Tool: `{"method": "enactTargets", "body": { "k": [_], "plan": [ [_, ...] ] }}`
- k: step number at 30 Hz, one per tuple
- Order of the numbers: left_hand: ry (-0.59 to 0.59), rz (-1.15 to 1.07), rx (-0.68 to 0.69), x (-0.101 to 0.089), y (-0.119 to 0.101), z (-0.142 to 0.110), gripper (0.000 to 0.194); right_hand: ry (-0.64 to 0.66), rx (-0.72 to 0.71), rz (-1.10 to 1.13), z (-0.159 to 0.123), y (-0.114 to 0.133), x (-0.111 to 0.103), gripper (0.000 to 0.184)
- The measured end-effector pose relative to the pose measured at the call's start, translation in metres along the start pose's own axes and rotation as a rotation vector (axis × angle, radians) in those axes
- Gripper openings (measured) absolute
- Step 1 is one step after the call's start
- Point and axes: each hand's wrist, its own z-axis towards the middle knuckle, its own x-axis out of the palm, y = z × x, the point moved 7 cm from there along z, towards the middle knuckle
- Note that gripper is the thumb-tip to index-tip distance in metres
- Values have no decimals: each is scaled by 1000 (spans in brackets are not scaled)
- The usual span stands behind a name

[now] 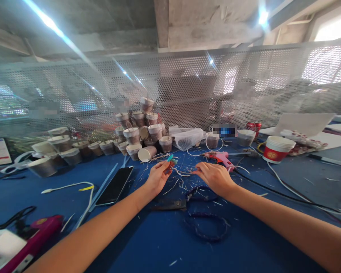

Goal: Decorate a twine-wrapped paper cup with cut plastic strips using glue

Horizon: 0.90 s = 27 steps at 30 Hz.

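Observation:
My left hand [159,176] is closed in a pinch on a small teal-green piece [174,162], whose kind I cannot make out. Just to the right, my right hand [216,177] pinches the end of a thin pale strand [183,174] that runs between the two hands. Below them lie big scissors [170,205] with dark cord-wrapped handles, blades pointing left. Beyond my right hand rests a pink glue gun [221,157] with a black cord. Thin offcuts are scattered on the blue table [165,250] around the hands.
Small pots with pale rims [131,134] are stacked at the back, with more pots [44,167] to the left. A black phone [115,185], a white cable [91,195] and a magenta power strip [39,237] lie left. Paper cups [277,149] and red cans [253,128] stand right.

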Motion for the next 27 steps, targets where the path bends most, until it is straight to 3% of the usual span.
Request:
{"method": "enactTargets", "body": {
  "k": [14,27],
  "plan": [
    [14,27,-3,-1,2,2,12,40,10,36,-4,-3,2,21],
    [12,33,7,1,0,0,16,-46,-26,2,-1,2,-4,28]
  ]
}}
